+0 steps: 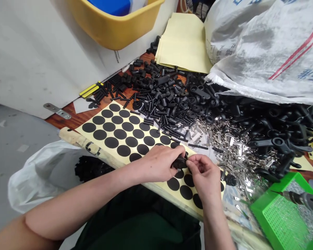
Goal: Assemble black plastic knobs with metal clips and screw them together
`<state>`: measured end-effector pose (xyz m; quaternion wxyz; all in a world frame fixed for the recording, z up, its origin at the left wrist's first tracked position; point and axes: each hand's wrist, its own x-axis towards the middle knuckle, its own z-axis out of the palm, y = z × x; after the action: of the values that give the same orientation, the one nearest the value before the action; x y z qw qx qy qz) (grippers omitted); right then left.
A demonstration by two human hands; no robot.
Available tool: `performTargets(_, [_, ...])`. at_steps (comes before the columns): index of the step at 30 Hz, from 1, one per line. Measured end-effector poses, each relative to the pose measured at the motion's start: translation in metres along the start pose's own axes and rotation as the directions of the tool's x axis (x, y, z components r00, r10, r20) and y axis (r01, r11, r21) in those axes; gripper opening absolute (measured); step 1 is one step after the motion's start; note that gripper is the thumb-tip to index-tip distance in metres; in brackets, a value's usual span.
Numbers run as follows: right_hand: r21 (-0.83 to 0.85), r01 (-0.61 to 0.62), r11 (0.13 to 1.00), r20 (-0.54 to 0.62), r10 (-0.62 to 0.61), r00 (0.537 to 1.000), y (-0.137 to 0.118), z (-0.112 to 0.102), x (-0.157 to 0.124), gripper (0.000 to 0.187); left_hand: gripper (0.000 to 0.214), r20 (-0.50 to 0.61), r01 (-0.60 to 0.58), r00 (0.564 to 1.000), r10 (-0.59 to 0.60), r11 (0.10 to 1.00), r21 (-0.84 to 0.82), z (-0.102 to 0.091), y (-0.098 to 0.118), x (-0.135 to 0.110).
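Note:
My left hand (158, 161) is wrapped round a small dark round plastic part (180, 161), mostly covered by the fingers. A bit of shiny metal pokes out below it. Against the part's right side, my right hand (205, 173) has thumb and forefinger pinched together; what sits between those tips is too small to make out. Beneath both hands lies a pale yellow sheet of round black stickers (123, 134). Just right of my right hand are a black round part (230, 180) and a heap of small metal strips (233, 142).
Black plastic parts (169, 92) are piled behind the sheet. A green basket (266, 205) holds tiny clear pieces, with a screwdriver-like tool (299, 198) over it. A white woven sack (266, 48), yellow papers (184, 43) and a yellow bin (114, 31) stand farther back. A plastic bag (39, 180) hangs below the left edge.

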<state>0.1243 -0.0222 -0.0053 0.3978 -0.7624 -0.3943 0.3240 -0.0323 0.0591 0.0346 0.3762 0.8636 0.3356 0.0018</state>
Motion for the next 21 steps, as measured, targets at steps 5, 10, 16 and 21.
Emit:
performTargets(5, [0.042, 0.021, 0.999, -0.005, -0.021, 1.0, 0.001, 0.001, -0.001, 0.009, 0.053, 0.064, -0.041, 0.997, 0.039, 0.999, 0.033, -0.004, 0.003, 0.008])
performTargets(10, [0.188, 0.041, 0.981, -0.037, -0.035, 0.999, 0.001, -0.006, 0.001, 0.012, 0.057, 0.049, 0.109, 0.993, -0.104, 0.985, -0.135, -0.008, 0.002, 0.013])
performTargets(16, [0.433, 0.114, 0.894, -0.231, -0.013, 0.973, -0.007, -0.026, -0.006, 0.027, 0.055, 0.099, 0.121, 0.993, -0.069, 0.534, -0.837, 0.01, 0.018, 0.0])
performTargets(21, [0.513, 0.165, 0.842, -0.322, 0.01, 0.947, -0.026, -0.045, -0.027, 0.04, 0.046, 0.016, 0.034, 0.987, -0.159, 0.116, -0.993, 0.057, 0.044, 0.004])
